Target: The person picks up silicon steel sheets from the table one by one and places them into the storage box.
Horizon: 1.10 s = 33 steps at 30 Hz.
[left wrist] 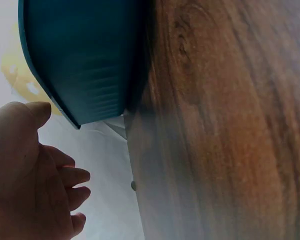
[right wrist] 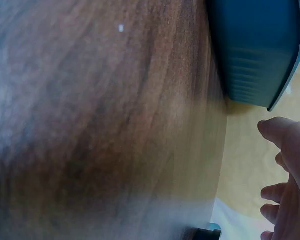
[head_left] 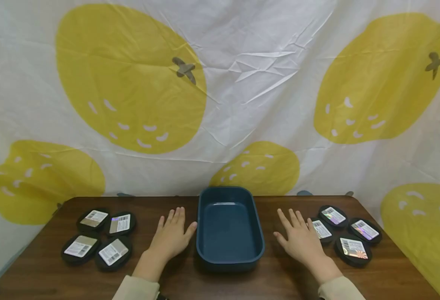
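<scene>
A deep blue rectangular bin [head_left: 230, 233] stands in the middle of the table. To its left, my left hand [head_left: 172, 236] is held palm down with fingers extended, the thumb close to the bin's side. My right hand [head_left: 300, 239] hovers on the other side, fingers spread and holding nothing. Several round black containers with labels [head_left: 111, 252] lie left of my left hand. More of these black discs [head_left: 353, 250] lie to the right, one partly hidden behind my right hand. Both wrist views show the bin's outer wall [left wrist: 85, 65] beyond the thumb.
The brown wooden table [head_left: 182, 287] ends at a white cloth [head_left: 257, 104] printed with yellow lemons, which hangs right behind its back edge. In the right wrist view, the edge of a black disc [right wrist: 206, 234] shows at the bottom.
</scene>
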Available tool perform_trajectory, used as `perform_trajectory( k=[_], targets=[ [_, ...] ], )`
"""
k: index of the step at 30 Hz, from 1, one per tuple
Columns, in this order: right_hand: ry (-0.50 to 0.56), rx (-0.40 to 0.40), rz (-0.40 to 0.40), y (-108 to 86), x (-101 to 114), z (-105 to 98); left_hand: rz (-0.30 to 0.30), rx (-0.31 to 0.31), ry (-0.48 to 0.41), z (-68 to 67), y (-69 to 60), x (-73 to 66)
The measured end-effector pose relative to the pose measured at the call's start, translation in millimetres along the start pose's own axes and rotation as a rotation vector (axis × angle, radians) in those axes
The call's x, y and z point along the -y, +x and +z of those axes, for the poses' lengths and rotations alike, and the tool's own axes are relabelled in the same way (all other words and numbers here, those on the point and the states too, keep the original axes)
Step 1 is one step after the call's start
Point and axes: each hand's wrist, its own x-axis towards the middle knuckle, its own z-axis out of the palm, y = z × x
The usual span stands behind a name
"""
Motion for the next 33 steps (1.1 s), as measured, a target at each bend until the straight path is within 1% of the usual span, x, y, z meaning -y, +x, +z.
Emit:
perform_trajectory(
  k=[3,6,9,13,17,20,23,27,29,31,33],
  targets=[
    [-0.007,0.000,0.003,-0.3,0,-1,0.011,0.004,-0.039,-1.2,-0.8,-1.9],
    [-0.004,-0.010,0.004,-0.3,-2,-2,0.016,0.011,-0.111,0.6,-0.4,-3.4],
    [0.009,-0.022,0.004,0.7,-4,-1,0.025,0.001,-0.179,3.3,1.1,-6.1],
    [0.027,-0.037,0.010,0.1,-7,-2,0.044,-0.041,-0.243,2.7,1.1,-15.6],
    [0.038,-0.038,0.021,-2.8,-9,-2,0.037,-0.088,-0.272,1.3,-1.0,-25.8],
    [0.054,-0.023,0.040,-5.4,-10,-4,0.004,-0.124,-0.274,0.5,-1.7,-32.5],
    [0.071,-0.011,0.058,-7.5,-12,-6,-0.055,-0.163,-0.299,0.2,-1.0,-37.1],
    [0.091,-0.006,0.083,-8.9,-15,-8,-0.141,-0.215,-0.389,0.8,1.0,-39.6],
    [0.097,-0.009,0.097,-9.4,-17,-7,-0.173,-0.237,-0.431,1.6,1.1,-38.4],
    [0.103,-0.016,0.110,-9.7,-19,-6,-0.202,-0.242,-0.484,1.4,0.8,-36.6],
    [0.104,-0.024,0.116,-10.0,-20,-6,-0.233,-0.232,-0.537,0.8,0.1,-34.5]
  ],
)
